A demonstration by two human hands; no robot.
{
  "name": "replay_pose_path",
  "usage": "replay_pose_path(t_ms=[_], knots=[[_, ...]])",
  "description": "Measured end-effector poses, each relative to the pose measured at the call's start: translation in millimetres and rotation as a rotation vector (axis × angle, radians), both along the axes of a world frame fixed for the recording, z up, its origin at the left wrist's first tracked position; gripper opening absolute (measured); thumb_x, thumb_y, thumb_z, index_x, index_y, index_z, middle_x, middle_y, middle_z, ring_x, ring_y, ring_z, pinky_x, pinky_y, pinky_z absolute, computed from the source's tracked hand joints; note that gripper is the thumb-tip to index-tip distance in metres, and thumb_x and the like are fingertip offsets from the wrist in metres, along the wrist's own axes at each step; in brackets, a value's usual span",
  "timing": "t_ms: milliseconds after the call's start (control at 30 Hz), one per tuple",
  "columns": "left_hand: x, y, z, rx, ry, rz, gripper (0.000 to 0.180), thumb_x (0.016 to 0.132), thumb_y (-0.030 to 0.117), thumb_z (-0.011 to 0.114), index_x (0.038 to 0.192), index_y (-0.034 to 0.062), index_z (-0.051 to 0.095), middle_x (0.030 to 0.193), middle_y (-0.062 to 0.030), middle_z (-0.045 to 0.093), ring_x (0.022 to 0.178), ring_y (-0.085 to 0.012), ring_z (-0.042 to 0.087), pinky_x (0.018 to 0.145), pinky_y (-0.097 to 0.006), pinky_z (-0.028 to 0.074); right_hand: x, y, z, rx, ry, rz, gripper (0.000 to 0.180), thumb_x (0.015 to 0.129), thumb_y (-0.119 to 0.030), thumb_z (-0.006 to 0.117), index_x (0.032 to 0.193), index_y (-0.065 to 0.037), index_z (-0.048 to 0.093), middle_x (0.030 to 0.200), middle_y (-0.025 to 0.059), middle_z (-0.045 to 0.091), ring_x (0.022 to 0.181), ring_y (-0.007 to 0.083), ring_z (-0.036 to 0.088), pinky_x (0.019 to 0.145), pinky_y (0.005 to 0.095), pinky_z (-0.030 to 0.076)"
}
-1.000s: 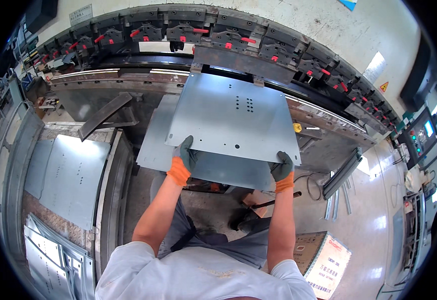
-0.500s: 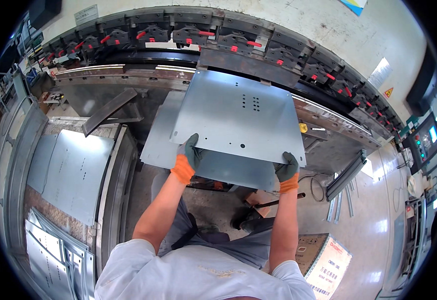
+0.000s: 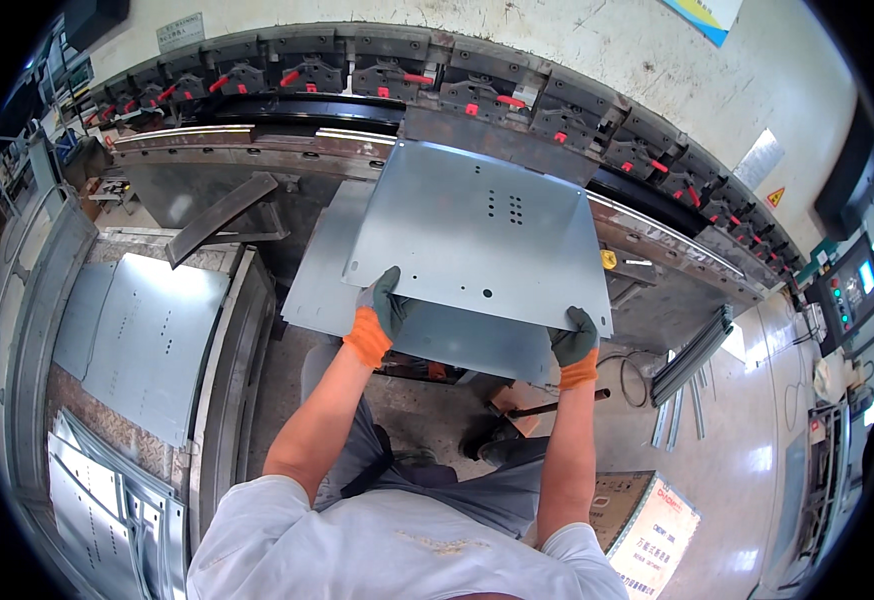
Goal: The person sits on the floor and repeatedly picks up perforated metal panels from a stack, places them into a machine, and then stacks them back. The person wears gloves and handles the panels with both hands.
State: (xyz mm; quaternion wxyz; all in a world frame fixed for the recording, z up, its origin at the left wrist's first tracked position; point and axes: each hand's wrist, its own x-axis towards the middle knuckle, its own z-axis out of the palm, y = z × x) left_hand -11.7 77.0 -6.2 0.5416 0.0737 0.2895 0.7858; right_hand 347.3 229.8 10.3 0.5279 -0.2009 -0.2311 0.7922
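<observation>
Left fingers (image 3: 390, 306), right fingers (image 3: 573, 342) clenched; thumbs (image 3: 389, 279) uppermost, forearms (image 3: 323, 420) extended.

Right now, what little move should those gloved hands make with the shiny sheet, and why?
Maybe a gentle nudge to square the silvery, hole-punched metal sheet: its far edge appears beside the dark, straight steel bar, but I can't tell whether it's seated evenly. The grey-and-orange-gloved left hand and matching-gloved right hand hold its near edge, so they could guide it.

Gloved hands (image 3: 384, 305) — gripping perforated metal sheet (image 3: 472, 240).
</observation>
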Motion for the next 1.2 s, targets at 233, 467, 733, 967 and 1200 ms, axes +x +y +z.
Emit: replay_pose_path(t_ms=[233,467,733,967,1200], knots=[[9,-2,26,0.101,0.028,-0.049,0.037,0.103,0.025,0.055,0.131,0.0013,0.055,0.123,-0.0138,0.067,0.109,-0.0281,0.069,0.09,-0.045,0.063,7,9,12,0.085,-0.048,-0.015,0.033,0.096,-0.015,0.059,0.128,-0.006,0.057,0.123,0.0145,0.066,0.11,0.0315,0.068,0.087,0.0489,0.063],[3,-2,125,0.174,0.271,-0.116,0.055,0.102,0.047,0.056,0.137,0.0054,0.052,0.127,-0.0147,0.065,0.122,-0.0333,0.062,0.097,-0.055,0.054,-9,-52,40,0.349,-0.095,0.179,0.071,0.102,-0.059,0.046,0.148,-0.006,0.044,0.131,0.0228,0.063,0.119,0.0359,0.063,0.102,0.0465,0.052],[-36,57,247,0.265,0.463,0.004,0.072,0.099,0.047,0.062,0.137,-0.0104,0.043,0.136,-0.0279,0.055,0.119,-0.0362,0.063,0.098,-0.046,0.057,-26,-113,19,0.374,-0.448,0.274,0.054,0.106,-0.036,0.051,0.145,0.002,0.047,0.124,0.0211,0.065,0.115,0.0307,0.066,0.098,0.0417,0.053],[-59,29,221,0.301,0.379,-0.163,0.111,0.089,0.08,0.046,0.15,-0.0104,0.029,0.147,-0.0284,0.047,0.132,-0.0383,0.054,0.105,-0.05,0.05,-21,-148,-1,0.316,-0.458,0.259,0.051,0.106,-0.034,0.051,0.142,0.003,0.05,0.12,0.0219,0.067,0.11,0.0299,0.068,0.096,0.0401,0.054],[-115,49,227,0.203,0.224,-0.33,0.123,0.078,0.087,0.053,0.147,-0.0133,0.032,0.144,-0.0315,0.048,0.126,-0.0447,0.057,0.1,-0.051,0.054,-9,-163,-21,0.198,-0.385,0.293,0.054,0.105,-0.034,0.051,0.144,0.004,0.046,0.123,0.0225,0.064,0.113,0.0324,0.066,0.098,0.0421,0.053]])
